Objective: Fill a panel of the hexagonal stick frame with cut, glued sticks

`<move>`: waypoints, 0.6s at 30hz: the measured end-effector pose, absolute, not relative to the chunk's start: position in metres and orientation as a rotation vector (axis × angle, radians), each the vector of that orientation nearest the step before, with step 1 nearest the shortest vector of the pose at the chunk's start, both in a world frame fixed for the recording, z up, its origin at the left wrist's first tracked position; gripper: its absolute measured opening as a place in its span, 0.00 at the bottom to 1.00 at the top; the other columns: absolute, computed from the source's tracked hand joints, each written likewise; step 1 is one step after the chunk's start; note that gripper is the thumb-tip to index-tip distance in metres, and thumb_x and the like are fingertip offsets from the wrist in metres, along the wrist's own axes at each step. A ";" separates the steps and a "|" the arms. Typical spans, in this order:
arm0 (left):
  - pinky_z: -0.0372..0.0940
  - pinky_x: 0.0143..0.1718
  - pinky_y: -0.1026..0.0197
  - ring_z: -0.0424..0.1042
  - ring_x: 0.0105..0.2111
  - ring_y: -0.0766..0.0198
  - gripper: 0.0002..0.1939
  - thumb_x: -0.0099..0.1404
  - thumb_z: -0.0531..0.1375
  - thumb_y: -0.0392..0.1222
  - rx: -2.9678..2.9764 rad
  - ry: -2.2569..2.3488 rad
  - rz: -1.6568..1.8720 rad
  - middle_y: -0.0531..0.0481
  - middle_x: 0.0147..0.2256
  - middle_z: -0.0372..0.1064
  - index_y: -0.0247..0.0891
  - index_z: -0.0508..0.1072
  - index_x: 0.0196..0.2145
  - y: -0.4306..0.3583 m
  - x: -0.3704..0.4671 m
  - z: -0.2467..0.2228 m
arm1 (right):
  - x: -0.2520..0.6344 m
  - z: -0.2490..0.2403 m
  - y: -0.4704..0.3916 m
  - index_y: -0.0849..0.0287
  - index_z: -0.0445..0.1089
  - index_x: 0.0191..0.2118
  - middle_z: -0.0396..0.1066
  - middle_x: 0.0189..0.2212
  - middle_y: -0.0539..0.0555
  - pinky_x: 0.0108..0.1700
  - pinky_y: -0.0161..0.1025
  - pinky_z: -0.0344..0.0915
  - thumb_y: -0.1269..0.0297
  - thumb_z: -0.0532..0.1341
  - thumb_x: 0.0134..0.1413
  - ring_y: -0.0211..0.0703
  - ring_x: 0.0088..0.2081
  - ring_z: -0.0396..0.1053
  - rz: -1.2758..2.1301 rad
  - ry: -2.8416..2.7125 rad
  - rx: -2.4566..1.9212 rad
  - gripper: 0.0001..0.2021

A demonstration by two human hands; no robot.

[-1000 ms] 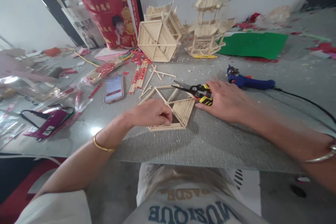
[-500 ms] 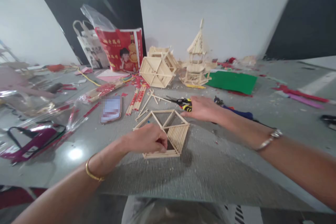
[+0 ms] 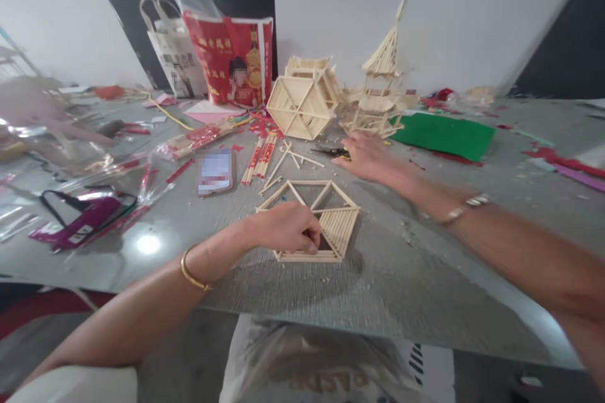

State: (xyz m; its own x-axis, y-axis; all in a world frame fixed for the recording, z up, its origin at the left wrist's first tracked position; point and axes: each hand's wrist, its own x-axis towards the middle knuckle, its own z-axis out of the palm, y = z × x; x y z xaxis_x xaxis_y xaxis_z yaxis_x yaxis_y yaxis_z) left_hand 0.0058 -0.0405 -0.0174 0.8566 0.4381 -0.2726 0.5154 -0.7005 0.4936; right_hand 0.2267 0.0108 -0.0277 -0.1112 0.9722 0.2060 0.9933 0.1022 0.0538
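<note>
The fingers of the left hand [image 3: 289, 228] are curled inward, with thumb and forefinger drawn narrowly together at the near side of a hexagonal stick frame [image 3: 341, 230]; whether a stick is pinched between them cannot be told. By the right hand [image 3: 366, 156], the handles of dark-bladed cutters [image 3: 331, 152] are held, with thumb and fingers closed narrowly around them and the blades pointed toward the left edge of the table [image 3: 425, 289]. The frame is laid flat inward from the middle of the table's near edge. It is made of slim, pale, wooden-looking sticks and is divided by spokes into triangles, of which the right-hand one is filled with closely set parallel sticks. The table is covered in a grey, finely ribbed surface. Beyond the frame, toward the far edge, loose sticks [image 3: 307, 158] are scattered beside red-marked stick bundles [image 3: 259, 160]. Farther back, a tilted hexagonal stick structure [image 3: 302, 107] is seen near a pointed-roofed stick tower [image 3: 380, 97], beside which a flat green sheet [image 3: 444, 135] is laid. Toward the left edge, a phone [image 3: 215, 172] is placed with its screen lit.
</note>
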 end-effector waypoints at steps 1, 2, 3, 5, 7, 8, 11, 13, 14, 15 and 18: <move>0.55 0.26 0.69 0.67 0.23 0.72 0.05 0.53 0.60 0.33 2.457 0.674 -0.177 0.56 0.21 0.70 0.36 0.76 0.27 -0.040 0.006 -0.019 | 0.222 -0.026 -0.010 0.65 0.68 0.45 0.67 0.45 0.66 0.49 0.50 0.58 0.54 0.52 0.59 0.56 0.49 0.63 -0.319 -2.262 -1.822 0.19; 0.55 0.25 0.70 0.66 0.22 0.72 0.05 0.53 0.60 0.33 2.455 0.658 -0.174 0.56 0.22 0.71 0.36 0.77 0.27 -0.040 0.007 -0.020 | 0.217 -0.025 -0.034 0.63 0.69 0.42 0.68 0.40 0.63 0.47 0.48 0.60 0.56 0.52 0.59 0.53 0.45 0.65 -0.335 -2.278 -1.651 0.16; 0.54 0.24 0.70 0.66 0.22 0.72 0.05 0.53 0.60 0.33 2.452 0.643 -0.171 0.56 0.21 0.71 0.36 0.77 0.27 -0.040 0.007 -0.022 | 0.212 -0.026 -0.059 0.62 0.69 0.39 0.68 0.37 0.61 0.45 0.46 0.61 0.57 0.52 0.60 0.50 0.41 0.65 -0.334 -2.295 -1.504 0.15; 0.53 0.22 0.70 0.65 0.20 0.72 0.05 0.52 0.60 0.33 2.450 0.604 -0.153 0.56 0.20 0.69 0.36 0.77 0.27 -0.040 0.009 -0.025 | 0.200 -0.031 -0.104 0.61 0.69 0.34 0.68 0.33 0.58 0.41 0.44 0.62 0.59 0.52 0.60 0.47 0.37 0.64 -0.305 -2.380 -1.260 0.13; 0.52 0.21 0.69 0.65 0.19 0.72 0.05 0.51 0.60 0.34 2.441 0.565 -0.132 0.56 0.18 0.67 0.35 0.77 0.26 -0.041 0.011 -0.027 | 0.191 -0.042 -0.136 0.61 0.69 0.33 0.67 0.31 0.58 0.38 0.44 0.63 0.62 0.53 0.60 0.47 0.36 0.63 -0.288 -2.455 -1.111 0.11; 0.53 0.21 0.69 0.65 0.18 0.72 0.05 0.51 0.60 0.34 2.433 0.550 -0.130 0.56 0.18 0.67 0.35 0.77 0.26 -0.041 0.011 -0.027 | 0.188 -0.048 -0.145 0.62 0.69 0.32 0.66 0.30 0.58 0.38 0.44 0.63 0.63 0.53 0.60 0.47 0.35 0.62 -0.297 -2.493 -1.078 0.11; 0.54 0.21 0.68 0.65 0.18 0.72 0.06 0.52 0.59 0.34 2.393 0.559 -0.169 0.56 0.18 0.67 0.34 0.77 0.28 -0.042 0.014 -0.027 | 0.185 -0.063 -0.149 0.62 0.69 0.30 0.66 0.28 0.57 0.37 0.45 0.63 0.66 0.54 0.59 0.46 0.34 0.63 -0.373 -2.547 -1.052 0.10; 0.55 0.22 0.68 0.66 0.18 0.71 0.07 0.52 0.59 0.34 2.379 0.584 -0.191 0.55 0.19 0.68 0.34 0.77 0.29 -0.042 0.015 -0.027 | 0.185 -0.068 -0.142 0.62 0.68 0.29 0.66 0.28 0.56 0.37 0.44 0.63 0.66 0.54 0.59 0.46 0.33 0.63 -0.413 -2.551 -1.049 0.10; 0.55 0.22 0.68 0.66 0.19 0.71 0.07 0.52 0.59 0.34 2.387 0.597 -0.190 0.55 0.20 0.69 0.34 0.77 0.29 -0.042 0.015 -0.026 | 0.186 -0.069 -0.139 0.62 0.68 0.29 0.66 0.28 0.56 0.37 0.44 0.63 0.66 0.54 0.59 0.46 0.33 0.63 -0.426 -2.550 -1.047 0.10; 0.55 0.23 0.68 0.66 0.19 0.71 0.07 0.52 0.59 0.34 2.403 0.605 -0.183 0.55 0.20 0.69 0.34 0.77 0.29 -0.042 0.016 -0.026 | 0.187 -0.069 -0.137 0.62 0.68 0.29 0.66 0.28 0.56 0.37 0.44 0.63 0.66 0.54 0.59 0.46 0.33 0.64 -0.438 -2.551 -1.049 0.10; 0.54 0.23 0.68 0.65 0.20 0.71 0.07 0.52 0.59 0.33 2.446 0.625 -0.153 0.55 0.19 0.68 0.35 0.77 0.28 -0.042 0.018 -0.025 | 0.190 -0.068 -0.135 0.62 0.69 0.29 0.66 0.28 0.57 0.36 0.44 0.63 0.66 0.54 0.59 0.46 0.33 0.63 -0.461 -2.553 -1.077 0.10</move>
State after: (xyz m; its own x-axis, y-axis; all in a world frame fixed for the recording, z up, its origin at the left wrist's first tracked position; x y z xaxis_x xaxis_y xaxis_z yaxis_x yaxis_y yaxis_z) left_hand 0.0177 -0.0424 -0.0246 0.8823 0.3997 -0.2486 0.4694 -0.7071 0.5289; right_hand 0.1896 -0.1347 -0.0678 -0.6589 0.6244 0.4194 0.7317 0.6613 0.1650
